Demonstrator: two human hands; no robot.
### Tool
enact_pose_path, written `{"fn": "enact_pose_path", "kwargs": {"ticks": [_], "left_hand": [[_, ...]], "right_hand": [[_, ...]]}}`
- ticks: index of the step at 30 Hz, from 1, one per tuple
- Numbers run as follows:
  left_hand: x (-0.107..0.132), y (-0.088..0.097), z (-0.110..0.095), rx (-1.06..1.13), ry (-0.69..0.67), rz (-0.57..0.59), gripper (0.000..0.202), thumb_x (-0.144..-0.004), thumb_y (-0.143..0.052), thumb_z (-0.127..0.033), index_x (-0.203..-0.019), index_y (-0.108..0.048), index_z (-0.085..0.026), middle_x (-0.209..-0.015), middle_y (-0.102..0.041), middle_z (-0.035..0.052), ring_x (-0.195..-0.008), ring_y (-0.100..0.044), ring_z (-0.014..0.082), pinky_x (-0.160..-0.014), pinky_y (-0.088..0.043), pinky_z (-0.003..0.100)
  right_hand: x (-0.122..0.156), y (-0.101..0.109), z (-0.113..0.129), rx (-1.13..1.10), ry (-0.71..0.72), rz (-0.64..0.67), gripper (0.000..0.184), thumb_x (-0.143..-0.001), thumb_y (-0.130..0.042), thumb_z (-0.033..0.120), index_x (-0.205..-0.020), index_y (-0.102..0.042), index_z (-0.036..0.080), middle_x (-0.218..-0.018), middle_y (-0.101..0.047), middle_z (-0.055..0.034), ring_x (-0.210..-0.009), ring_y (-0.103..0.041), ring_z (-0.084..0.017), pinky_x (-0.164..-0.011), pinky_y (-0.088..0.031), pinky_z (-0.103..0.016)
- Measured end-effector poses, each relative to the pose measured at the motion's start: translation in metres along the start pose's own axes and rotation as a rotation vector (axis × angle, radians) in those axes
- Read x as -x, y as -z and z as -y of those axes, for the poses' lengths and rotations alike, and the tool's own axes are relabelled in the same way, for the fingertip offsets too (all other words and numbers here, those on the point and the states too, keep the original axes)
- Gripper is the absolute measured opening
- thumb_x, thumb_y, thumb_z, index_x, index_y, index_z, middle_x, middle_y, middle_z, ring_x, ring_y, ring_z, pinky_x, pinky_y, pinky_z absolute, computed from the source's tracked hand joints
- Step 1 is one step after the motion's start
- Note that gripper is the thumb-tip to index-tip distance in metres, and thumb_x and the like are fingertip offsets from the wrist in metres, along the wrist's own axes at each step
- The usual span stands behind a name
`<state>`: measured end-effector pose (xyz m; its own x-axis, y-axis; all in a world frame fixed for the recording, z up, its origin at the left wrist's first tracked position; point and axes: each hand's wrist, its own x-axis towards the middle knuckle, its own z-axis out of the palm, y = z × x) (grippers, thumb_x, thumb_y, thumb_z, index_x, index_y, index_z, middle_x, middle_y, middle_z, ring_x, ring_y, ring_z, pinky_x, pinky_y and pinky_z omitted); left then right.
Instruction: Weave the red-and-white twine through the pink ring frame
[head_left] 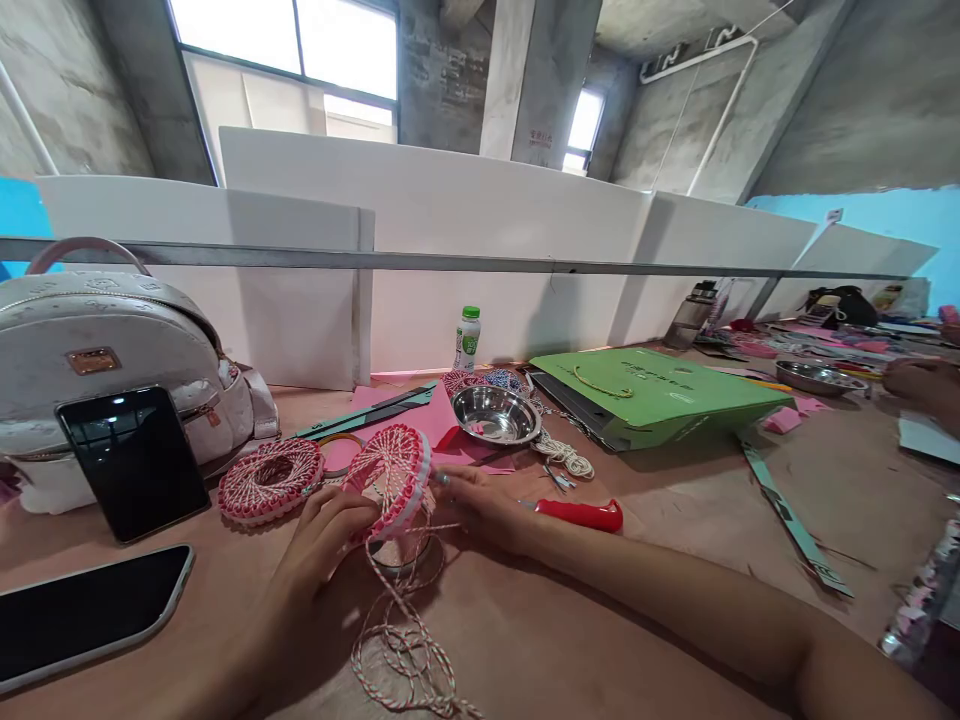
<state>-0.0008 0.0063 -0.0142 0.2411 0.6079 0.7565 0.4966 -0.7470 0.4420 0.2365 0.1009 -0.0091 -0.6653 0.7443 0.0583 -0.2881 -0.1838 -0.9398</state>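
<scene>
My left hand (330,530) grips the near edge of a ring wound with red-and-white twine (394,475), held upright on its edge. My right hand (480,505) pinches the same ring at its right side, fingers closed on it. Loose red-and-white twine (405,650) trails from the ring down onto the table in front of me. A roll of clear tape (397,550) sits just under the ring. A second wound ring (270,480) lies flat to the left.
A steel bowl (496,414), pink paper (420,415), a red-handled tool (581,514), a green paper bag (660,395) and a small bottle (467,338) lie beyond. Two phones (133,462) (86,612) and a white backpack (97,350) are left. Another person's hand (919,385) is far right.
</scene>
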Motion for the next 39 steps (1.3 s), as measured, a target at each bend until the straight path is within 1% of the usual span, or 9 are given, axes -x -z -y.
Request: {"fn": "enact_pose_path", "kwargs": {"ticks": [4,9,12,17,21,25,28,33,39], "left_hand": [[-0.003,0.002,0.004,-0.034,0.005,0.039,0.028,-0.094,-0.053,-0.007,-0.114,-0.058,-0.026,-0.111,-0.064,0.0039,-0.109,-0.053,0.0212,-0.096,-0.045,0.034],[-0.002,0.000,0.013,-0.077,-0.010,0.086,0.025,-0.094,-0.058,-0.014,-0.114,-0.061,-0.028,-0.112,-0.067,0.0040,-0.110,-0.054,0.0230,-0.093,-0.047,0.034],[0.000,-0.001,0.012,-0.073,0.012,0.075,0.026,-0.094,-0.057,-0.014,-0.115,-0.061,-0.028,-0.113,-0.067,0.0048,-0.113,-0.053,0.0237,-0.094,-0.047,0.035],[0.001,-0.002,0.002,-0.008,0.011,-0.005,0.030,-0.093,-0.054,-0.008,-0.115,-0.059,-0.027,-0.109,-0.067,0.0044,-0.109,-0.055,0.0220,-0.095,-0.047,0.035],[0.001,-0.006,-0.002,0.061,0.130,-0.033,0.023,-0.095,-0.050,-0.011,-0.110,-0.060,-0.026,-0.108,-0.065,0.0063,-0.105,-0.056,0.0220,-0.087,-0.050,0.033],[0.003,-0.009,0.001,0.101,0.237,0.003,0.016,-0.098,-0.052,-0.022,-0.110,-0.062,-0.026,-0.109,-0.065,0.0072,-0.096,-0.060,0.0210,-0.083,-0.051,0.033],[0.005,-0.007,0.010,0.068,0.231,0.070,0.016,-0.098,-0.054,-0.026,-0.111,-0.064,-0.026,-0.112,-0.066,0.0072,-0.099,-0.060,0.0225,-0.086,-0.052,0.034],[0.004,-0.003,0.022,0.002,0.181,0.156,0.022,-0.098,-0.055,-0.027,-0.118,-0.064,-0.026,-0.115,-0.068,0.0075,-0.108,-0.059,0.0244,-0.093,-0.051,0.037],[0.002,-0.006,0.011,0.053,0.221,0.062,0.018,-0.099,-0.055,-0.030,-0.113,-0.065,-0.025,-0.111,-0.067,0.0074,-0.099,-0.063,0.0226,-0.084,-0.054,0.034]], "right_hand": [[0.003,-0.019,0.000,0.401,-0.005,0.120,0.036,-0.079,-0.081,0.049,-0.089,-0.078,0.015,-0.080,-0.066,-0.0010,-0.071,-0.054,-0.011,-0.064,-0.041,-0.022],[0.002,-0.028,-0.002,0.453,-0.074,0.113,0.039,-0.069,-0.087,0.050,-0.075,-0.077,0.013,-0.070,-0.064,0.0011,-0.061,-0.047,-0.009,-0.057,-0.035,-0.022],[0.000,-0.021,-0.007,0.297,-0.020,0.031,0.036,-0.068,-0.089,0.046,-0.077,-0.075,0.014,-0.073,-0.066,0.0003,-0.063,-0.052,-0.010,-0.060,-0.041,-0.022],[-0.006,0.003,-0.002,-0.290,-0.020,-0.107,0.025,-0.082,-0.082,0.037,-0.091,-0.068,0.018,-0.083,-0.068,-0.0004,-0.075,-0.062,-0.011,-0.074,-0.051,-0.023],[-0.007,0.012,0.003,-0.389,-0.079,-0.133,0.022,-0.084,-0.081,0.031,-0.082,-0.065,0.016,-0.066,-0.059,0.0041,-0.061,-0.054,-0.007,-0.060,-0.045,-0.016],[-0.003,-0.002,-0.002,-0.044,0.000,-0.101,0.034,-0.077,-0.085,0.042,-0.083,-0.071,0.012,-0.065,-0.060,0.0031,-0.055,-0.046,-0.005,-0.052,-0.035,-0.017],[0.001,-0.017,-0.003,0.281,-0.024,-0.022,0.040,-0.072,-0.087,0.048,-0.087,-0.075,0.013,-0.072,-0.064,0.0015,-0.060,-0.051,-0.007,-0.057,-0.038,-0.019],[0.005,-0.028,-0.004,0.457,-0.021,0.020,0.040,-0.067,-0.087,0.052,-0.077,-0.077,0.015,-0.070,-0.065,0.0006,-0.065,-0.054,-0.011,-0.060,-0.042,-0.022],[-0.002,-0.008,-0.003,-0.128,0.012,-0.141,0.037,-0.074,-0.085,0.049,-0.080,-0.071,0.015,-0.072,-0.064,0.0005,-0.063,-0.054,-0.010,-0.062,-0.046,-0.022]]}}
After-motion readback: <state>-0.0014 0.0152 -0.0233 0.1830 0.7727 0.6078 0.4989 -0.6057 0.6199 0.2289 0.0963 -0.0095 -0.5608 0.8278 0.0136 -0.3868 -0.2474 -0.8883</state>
